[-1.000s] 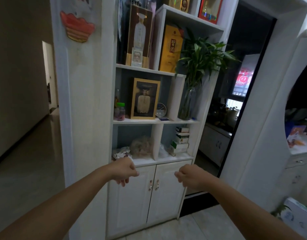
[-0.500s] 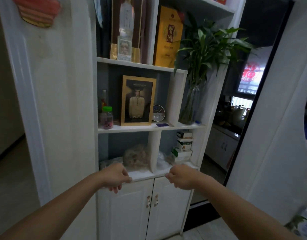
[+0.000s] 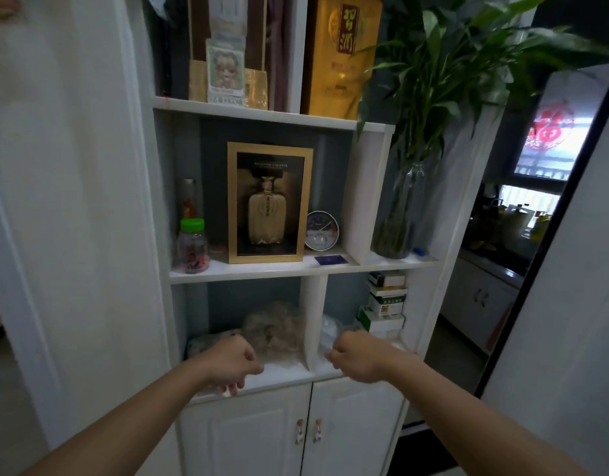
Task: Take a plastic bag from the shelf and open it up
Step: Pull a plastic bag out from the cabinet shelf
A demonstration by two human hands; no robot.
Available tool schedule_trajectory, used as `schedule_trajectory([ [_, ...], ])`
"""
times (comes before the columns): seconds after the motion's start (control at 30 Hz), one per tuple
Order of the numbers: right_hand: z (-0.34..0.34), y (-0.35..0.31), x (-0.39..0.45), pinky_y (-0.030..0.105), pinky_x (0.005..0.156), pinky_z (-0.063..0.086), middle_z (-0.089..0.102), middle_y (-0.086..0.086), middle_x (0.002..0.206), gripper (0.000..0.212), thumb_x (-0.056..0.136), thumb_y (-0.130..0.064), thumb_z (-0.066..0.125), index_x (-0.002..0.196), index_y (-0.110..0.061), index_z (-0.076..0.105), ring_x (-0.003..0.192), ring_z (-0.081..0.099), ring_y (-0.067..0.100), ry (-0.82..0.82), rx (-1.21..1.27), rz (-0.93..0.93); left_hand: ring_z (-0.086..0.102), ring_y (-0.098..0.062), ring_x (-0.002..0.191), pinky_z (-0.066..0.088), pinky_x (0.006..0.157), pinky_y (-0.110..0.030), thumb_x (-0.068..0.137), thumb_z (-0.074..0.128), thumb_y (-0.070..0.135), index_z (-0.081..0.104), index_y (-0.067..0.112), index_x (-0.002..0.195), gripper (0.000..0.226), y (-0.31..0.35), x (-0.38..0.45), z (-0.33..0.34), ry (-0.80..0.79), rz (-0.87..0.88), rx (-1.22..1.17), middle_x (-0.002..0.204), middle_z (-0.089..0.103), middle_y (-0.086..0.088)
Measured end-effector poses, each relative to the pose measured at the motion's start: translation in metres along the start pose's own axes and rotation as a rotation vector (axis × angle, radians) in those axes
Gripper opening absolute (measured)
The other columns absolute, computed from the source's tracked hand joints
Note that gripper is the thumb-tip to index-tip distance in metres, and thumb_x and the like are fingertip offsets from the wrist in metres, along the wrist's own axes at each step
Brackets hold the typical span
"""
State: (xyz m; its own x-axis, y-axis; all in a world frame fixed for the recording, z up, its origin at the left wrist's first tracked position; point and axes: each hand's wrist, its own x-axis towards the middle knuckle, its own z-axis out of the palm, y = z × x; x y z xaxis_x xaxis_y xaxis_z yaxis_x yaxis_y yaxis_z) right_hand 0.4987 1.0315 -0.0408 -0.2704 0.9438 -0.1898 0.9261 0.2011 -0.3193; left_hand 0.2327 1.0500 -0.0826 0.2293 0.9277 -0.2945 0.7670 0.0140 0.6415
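A white shelf unit (image 3: 261, 269) fills the view, a kitchen doorway to its right. On the top shelf a gold box (image 3: 340, 56) bears the red characters 习酒; below it stands a gold-framed bottle case (image 3: 269, 202) whose writing is too blurred to read. Crumpled plastic bags (image 3: 273, 329) lie in the lowest open compartment. The left hand (image 3: 232, 364) and right hand (image 3: 359, 359) hover before its ledge, both loosely curled, grasping nothing.

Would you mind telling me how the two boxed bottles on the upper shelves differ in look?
The gold-framed box has a dark front showing a pale bottle; the yellow box is solid yellow with red characters. The gold-framed box stands on the middle shelf beside a small clock; the yellow box stands one shelf higher. Both stand upright.
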Motion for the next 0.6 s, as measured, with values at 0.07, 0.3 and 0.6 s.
schedule_trajectory([
  [0.07, 0.001, 0.005, 0.022, 0.028, 0.063, 0.042, 0.062, 0.008, 0.082, 0.045, 0.099, -0.041, 0.038, 0.087, -0.006, 0.065, 0.07, 0.057, 0.016, -0.007, 0.001, 0.001, 0.063, -0.013, 0.046, 0.05, 0.05, -0.029, 0.089, 0.063, 0.031, 0.069, 0.01, 0.082, 0.023, -0.005, 0.02, -0.001, -0.005, -0.013, -0.012, 0.067, 0.07, -0.009],
  [0.3, 0.013, 0.016, 0.114, 0.023, 0.06, 0.042, 0.068, 0.005, 0.085, 0.032, 0.096, -0.041, 0.049, 0.083, -0.015, 0.064, 0.072, 0.061, 0.013, -0.03, 0.053, 0.001, 0.068, -0.018, 0.062, 0.056, 0.061, -0.035, 0.092, 0.058, 0.028, 0.071, 0.003, 0.092, 0.029, -0.021, 0.098, -0.021, -0.02, 0.025, 0.027, 0.08, 0.072, -0.015],
  [0.6, 0.039, 0.022, 0.217, 0.025, 0.071, 0.048, 0.068, 0.001, 0.094, 0.015, 0.085, -0.031, 0.068, 0.094, -0.019, 0.067, 0.081, 0.062, 0.015, -0.097, -0.021, -0.036, 0.063, -0.017, 0.063, 0.051, 0.055, -0.027, 0.095, 0.054, 0.019, 0.069, 0.002, 0.094, 0.023, -0.055, 0.188, -0.006, -0.037, -0.059, -0.003, 0.081, 0.066, -0.012],
])
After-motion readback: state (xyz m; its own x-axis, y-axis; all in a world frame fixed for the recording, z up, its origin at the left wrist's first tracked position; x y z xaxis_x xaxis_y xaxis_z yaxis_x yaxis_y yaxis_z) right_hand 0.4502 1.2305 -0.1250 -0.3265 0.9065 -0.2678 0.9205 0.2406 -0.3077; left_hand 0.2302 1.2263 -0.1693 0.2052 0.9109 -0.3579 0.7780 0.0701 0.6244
